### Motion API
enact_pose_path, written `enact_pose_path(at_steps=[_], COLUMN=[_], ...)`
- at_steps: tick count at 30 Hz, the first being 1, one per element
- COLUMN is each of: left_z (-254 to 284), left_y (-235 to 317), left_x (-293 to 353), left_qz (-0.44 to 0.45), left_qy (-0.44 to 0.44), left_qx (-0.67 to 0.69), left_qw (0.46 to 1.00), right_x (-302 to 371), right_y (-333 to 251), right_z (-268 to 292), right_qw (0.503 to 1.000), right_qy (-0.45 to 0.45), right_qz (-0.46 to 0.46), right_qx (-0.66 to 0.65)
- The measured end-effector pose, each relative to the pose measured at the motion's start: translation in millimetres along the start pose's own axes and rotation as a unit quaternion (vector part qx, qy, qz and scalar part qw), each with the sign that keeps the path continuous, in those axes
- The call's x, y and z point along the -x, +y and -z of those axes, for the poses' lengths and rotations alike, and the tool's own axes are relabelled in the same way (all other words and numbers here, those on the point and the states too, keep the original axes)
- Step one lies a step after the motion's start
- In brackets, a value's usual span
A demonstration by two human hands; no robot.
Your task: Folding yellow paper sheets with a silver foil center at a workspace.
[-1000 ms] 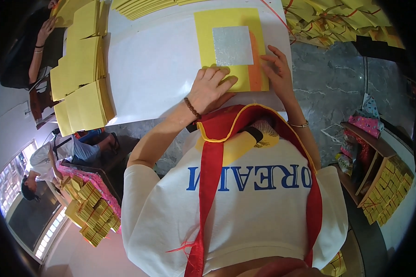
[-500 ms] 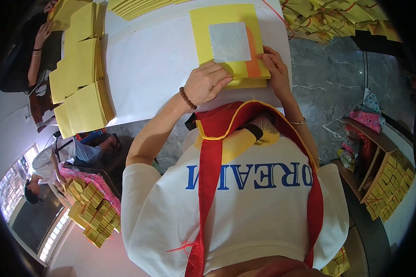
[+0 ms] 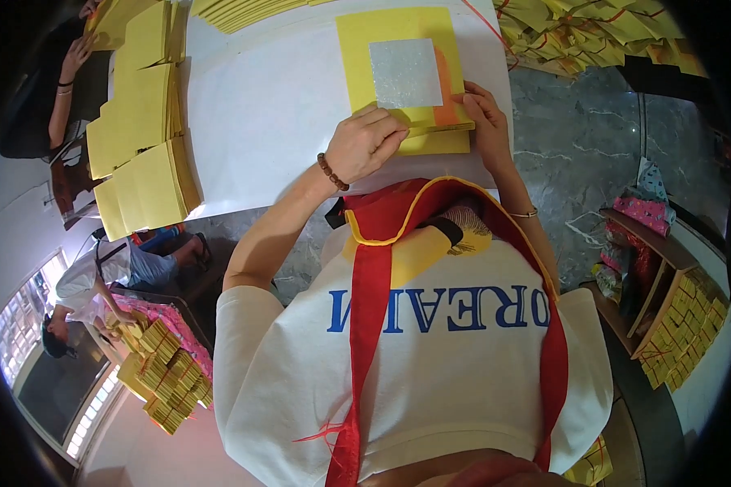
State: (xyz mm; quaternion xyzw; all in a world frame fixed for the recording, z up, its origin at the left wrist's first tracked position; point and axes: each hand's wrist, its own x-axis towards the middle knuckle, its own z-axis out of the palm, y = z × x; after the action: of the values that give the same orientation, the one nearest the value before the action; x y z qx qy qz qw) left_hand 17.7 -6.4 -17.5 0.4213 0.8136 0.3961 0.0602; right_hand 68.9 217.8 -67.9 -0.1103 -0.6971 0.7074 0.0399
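A yellow paper sheet [image 3: 355, 57] with a silver square [image 3: 404, 73] and an orange band [image 3: 445, 81] lies on the white table [image 3: 264, 114]. More yellow paper [image 3: 434, 144] shows beneath its near edge. My left hand [image 3: 367, 148], a beaded bracelet at the wrist, pinches the sheet's near edge at the left. At the near right corner, my right hand [image 3: 489, 128] has its thumb on top and fingers curled beside the edge. Between the hands that edge is raised and turned upward in a narrow strip. The undersides of my fingers are hidden.
Stacks of yellow paper [image 3: 144, 105] line the table's left side, with another row [image 3: 252, 10] at the far edge. Tied yellow bundles [image 3: 593, 28] lie far right. Co-workers sit at the left, one with a hand [image 3: 77, 55] on paper. A wooden shelf [image 3: 658, 260] stands right.
The near edge of the yellow sheet has curled up and away from me, covering the orange band's lower end. Both hands stay nearly in place. The seated co-worker's arms have shifted.
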Motion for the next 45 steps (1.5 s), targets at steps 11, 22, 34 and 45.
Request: enact_pose_path(at_steps=[11,22,34,45], left_z=[0,7,9,11], left_y=[-5,-7,-12,-11], left_x=[-2,-8,-13,-15], left_qz=[0.054,0.22,0.25,0.255], left_qy=[-0.007,-0.065,-0.078,-0.095], left_qx=[0.06,0.165,0.201,0.223], left_qw=[0.997,0.959,0.944,0.936], right_x=[0,-1,-1,-2], right_y=[6,3,3,5], right_z=[1,1,0,2], right_qw=[1.0,1.0,0.998,0.999], right_qy=[0.003,0.008,0.014,0.01], right_qz=[-0.008,-0.013,-0.025,-0.027], right_qx=[-0.024,-0.026,-0.048,-0.032])
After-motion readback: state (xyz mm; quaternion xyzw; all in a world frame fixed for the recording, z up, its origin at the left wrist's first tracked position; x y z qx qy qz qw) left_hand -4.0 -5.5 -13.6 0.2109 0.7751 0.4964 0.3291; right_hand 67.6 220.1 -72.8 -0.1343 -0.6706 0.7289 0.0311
